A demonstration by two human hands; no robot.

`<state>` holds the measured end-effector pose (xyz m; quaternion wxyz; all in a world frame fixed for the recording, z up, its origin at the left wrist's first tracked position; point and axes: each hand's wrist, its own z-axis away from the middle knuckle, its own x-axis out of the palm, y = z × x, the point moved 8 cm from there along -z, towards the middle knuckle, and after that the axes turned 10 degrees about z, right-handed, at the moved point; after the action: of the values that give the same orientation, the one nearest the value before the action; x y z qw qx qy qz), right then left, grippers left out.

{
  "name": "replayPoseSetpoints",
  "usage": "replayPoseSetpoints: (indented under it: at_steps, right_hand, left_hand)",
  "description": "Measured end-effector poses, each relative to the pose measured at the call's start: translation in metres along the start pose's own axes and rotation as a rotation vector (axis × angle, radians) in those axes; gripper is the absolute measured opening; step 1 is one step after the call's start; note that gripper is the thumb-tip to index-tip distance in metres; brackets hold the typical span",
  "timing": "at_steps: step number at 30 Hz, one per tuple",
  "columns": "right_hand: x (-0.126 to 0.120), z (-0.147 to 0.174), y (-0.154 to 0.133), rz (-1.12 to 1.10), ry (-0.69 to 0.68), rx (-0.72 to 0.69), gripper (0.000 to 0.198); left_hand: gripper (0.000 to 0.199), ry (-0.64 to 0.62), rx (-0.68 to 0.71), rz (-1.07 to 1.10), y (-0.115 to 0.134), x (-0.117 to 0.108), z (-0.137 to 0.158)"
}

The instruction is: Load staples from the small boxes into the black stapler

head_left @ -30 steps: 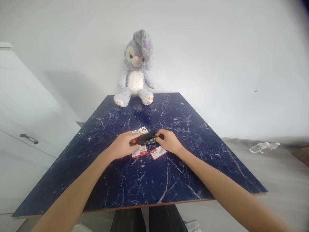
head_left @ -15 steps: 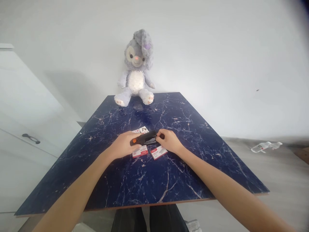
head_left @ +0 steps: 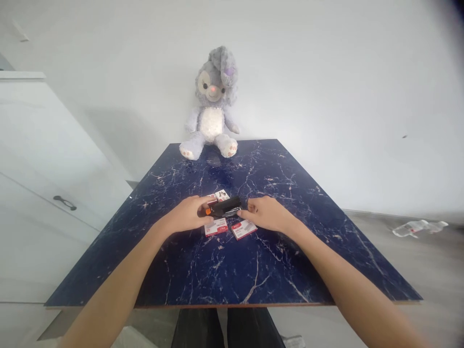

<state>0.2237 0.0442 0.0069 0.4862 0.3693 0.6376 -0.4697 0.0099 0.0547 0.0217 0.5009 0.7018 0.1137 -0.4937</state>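
Note:
A black stapler (head_left: 226, 208) with an orange part at its rear lies at mid-table, its top raised from the silvery metal tray. My left hand (head_left: 186, 213) is closed around the stapler's rear end, fingers on the far side and thumb on the near side. At the front end, my right hand (head_left: 268, 212) has its thumb apart from its curled fingers, the thumb tip close to the metal tray; whether it touches I cannot tell. Two red-and-white small boxes, a left box (head_left: 216, 227) and a right box (head_left: 244, 229), lie just nearer to me. Another white-and-red box (head_left: 222, 195) shows behind the stapler, partly covered.
A grey plush rabbit (head_left: 213, 106) sits at the back of the blue marbled table (head_left: 203, 270), against the wall. To the left stands a white cabinet (head_left: 39, 135) with a dark handle (head_left: 65, 202). Clear plastic bottles (head_left: 418, 228) lie on the floor at right.
My right hand has drawn slightly away from the stapler's front, and its thumb and fingers have parted. My left hand keeps its grip. The whole view has shifted a little.

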Motion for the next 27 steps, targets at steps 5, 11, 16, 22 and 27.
replayPoseSetpoints:
  at_steps: [5,11,16,22,27]
  right_hand:
    - [0.003,0.022,-0.032,0.010,-0.096,-0.096,0.055]
    - [0.008,0.023,-0.023,0.119,-0.132,-0.035,0.050]
    - [-0.006,0.006,0.021,0.164,-0.071,0.065,0.040]
    - [-0.004,-0.009,0.045,0.121,-0.051,0.105,0.040]
    - [-0.018,-0.010,0.046,0.021,0.166,0.190,0.037]
  left_hand:
    - [0.049,0.008,0.027,0.079,0.009,0.006,-0.003]
    - [0.058,0.064,0.028,0.145,0.023,0.026,-0.007]
    - [0.076,-0.191,0.077,0.319,0.032,0.039,0.002]
    - [0.073,-0.396,-0.012,0.179,0.024,0.036,0.013]
    - [0.068,-0.414,-0.086,0.096,0.007,0.025,0.017]
